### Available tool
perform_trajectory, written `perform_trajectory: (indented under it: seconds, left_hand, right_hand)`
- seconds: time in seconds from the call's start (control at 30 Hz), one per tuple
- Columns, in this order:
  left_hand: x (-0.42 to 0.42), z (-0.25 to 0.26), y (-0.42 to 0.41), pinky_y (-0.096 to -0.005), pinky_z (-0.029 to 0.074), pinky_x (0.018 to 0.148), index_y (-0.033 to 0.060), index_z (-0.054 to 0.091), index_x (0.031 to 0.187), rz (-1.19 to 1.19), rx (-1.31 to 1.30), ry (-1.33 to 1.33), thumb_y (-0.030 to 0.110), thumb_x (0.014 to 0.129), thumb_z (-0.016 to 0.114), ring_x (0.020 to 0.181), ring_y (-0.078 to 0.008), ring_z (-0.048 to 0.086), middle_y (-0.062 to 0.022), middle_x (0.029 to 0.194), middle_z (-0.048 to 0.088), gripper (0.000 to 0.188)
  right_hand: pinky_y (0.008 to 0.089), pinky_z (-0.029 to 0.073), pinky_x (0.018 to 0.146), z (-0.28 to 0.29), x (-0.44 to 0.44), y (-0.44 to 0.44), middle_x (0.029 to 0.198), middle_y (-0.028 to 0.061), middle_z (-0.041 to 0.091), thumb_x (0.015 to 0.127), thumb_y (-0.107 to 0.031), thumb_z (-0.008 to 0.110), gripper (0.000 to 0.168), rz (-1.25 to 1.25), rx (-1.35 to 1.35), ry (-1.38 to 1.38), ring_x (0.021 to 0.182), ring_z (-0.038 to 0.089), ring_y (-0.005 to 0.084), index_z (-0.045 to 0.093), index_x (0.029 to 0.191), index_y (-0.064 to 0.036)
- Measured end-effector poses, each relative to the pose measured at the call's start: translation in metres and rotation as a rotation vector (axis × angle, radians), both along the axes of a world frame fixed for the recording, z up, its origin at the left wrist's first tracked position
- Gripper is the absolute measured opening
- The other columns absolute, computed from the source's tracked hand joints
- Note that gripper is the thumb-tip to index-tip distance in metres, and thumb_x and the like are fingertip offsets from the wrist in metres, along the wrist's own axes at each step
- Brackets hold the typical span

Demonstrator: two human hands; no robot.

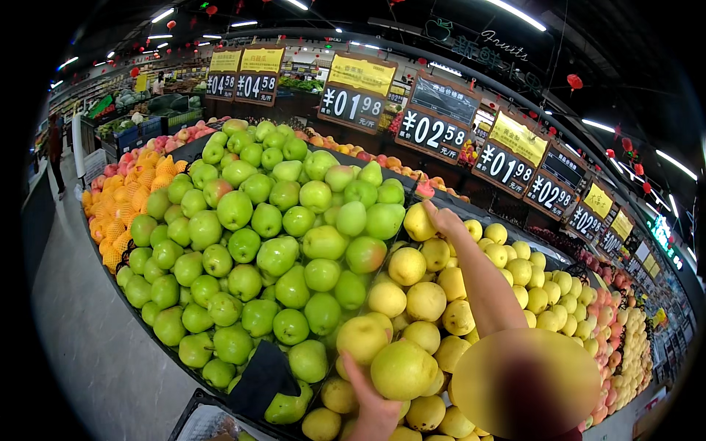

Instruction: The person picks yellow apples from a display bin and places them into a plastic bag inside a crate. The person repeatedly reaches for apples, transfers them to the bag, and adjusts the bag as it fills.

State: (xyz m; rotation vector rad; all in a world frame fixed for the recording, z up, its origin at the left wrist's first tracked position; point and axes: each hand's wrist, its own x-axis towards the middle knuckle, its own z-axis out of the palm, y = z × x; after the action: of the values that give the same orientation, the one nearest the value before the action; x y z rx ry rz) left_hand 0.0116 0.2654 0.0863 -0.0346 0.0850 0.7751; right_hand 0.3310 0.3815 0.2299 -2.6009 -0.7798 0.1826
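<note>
My left hand (376, 405), low in the middle of the view, cups a large yellow-green pear (404, 370) and a second yellow pear (362, 337), its thumb lying across the near side between them. Farther up, my right hand (444, 220) reaches out with its fingers on a yellow pear (420, 222) at the back of the yellow heap, beside the divider. More yellow pears (426, 300) lie under and between both hands. To the left is a big heap of green pears (277, 256). A blurred patch hides what is right of my left hand.
Orange net-wrapped fruit (129, 190) and pink apples (187, 134) lie at the far left. Price signs (353, 99) hang behind the display. A black cloth-like piece (265, 375) and a black crate (204, 408) are at the near edge. A person (56, 151) stands far left in the aisle.
</note>
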Motion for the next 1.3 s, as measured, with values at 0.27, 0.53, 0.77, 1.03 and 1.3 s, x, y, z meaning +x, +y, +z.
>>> perform_trajectory:
  seconds: [0.27,0.53,0.77,1.03,1.3]
  left_hand:
    - [0.009,-0.014,0.002,-0.0454,0.041,0.097,0.015,0.036,0.135,0.057,-0.007,-0.015,0.068,0.079,0.047,0.116,-0.028,0.047,-0.0118,0.134,0.041,0.078]
    - [0.007,-0.016,0.011,-0.0474,0.042,0.096,0.0183,0.038,0.134,0.198,-0.023,0.075,0.066,0.083,0.043,0.113,-0.029,0.05,-0.0112,0.129,0.046,0.07]
    - [0.019,-0.011,0.002,-0.0509,0.037,0.098,0.0181,0.041,0.132,0.109,0.095,0.084,0.065,0.082,0.047,0.117,-0.028,0.046,-0.0081,0.127,0.047,0.068]
    - [0.02,-0.007,-0.003,-0.048,0.029,0.1,0.0219,0.04,0.131,-0.04,-0.008,0.019,0.064,0.077,0.056,0.119,-0.026,0.033,-0.0022,0.132,0.038,0.07]
    - [0.02,-0.006,-0.016,-0.0428,0.036,0.093,0.0222,0.041,0.13,-0.118,0.072,0.005,0.062,0.078,0.056,0.112,-0.0256,0.037,-0.0042,0.131,0.04,0.067]
  right_hand:
    - [0.0461,0.045,0.084,-0.025,-0.015,-0.008,0.118,0.0229,0.049,0.092,-0.054,0.031,0.061,-0.144,0.068,-0.483,0.104,0.055,0.0371,0.052,0.118,-0.004]
    - [0.0436,0.031,0.102,-0.046,-0.17,-0.13,0.132,0.023,0.037,0.08,-0.023,0.065,0.048,1.061,0.44,0.023,0.121,0.039,0.0366,0.046,0.119,0.0]
    - [0.0397,0.041,0.095,-0.05,-0.197,-0.184,0.128,0.0211,0.042,0.061,-0.025,0.084,0.072,1.211,0.433,-0.142,0.115,0.046,0.0339,0.048,0.12,-0.005]
    - [0.0378,0.046,0.086,-0.005,-0.046,-0.136,0.107,0.0207,0.06,0.067,-0.047,0.072,0.077,0.021,0.751,-0.195,0.1,0.058,0.0292,0.048,0.119,0.006]
    - [0.0645,0.022,0.097,-0.004,0.038,-0.103,0.118,0.0186,0.057,0.077,-0.068,0.047,0.081,-0.525,0.135,-0.35,0.12,0.044,0.0349,0.047,0.125,-0.003]
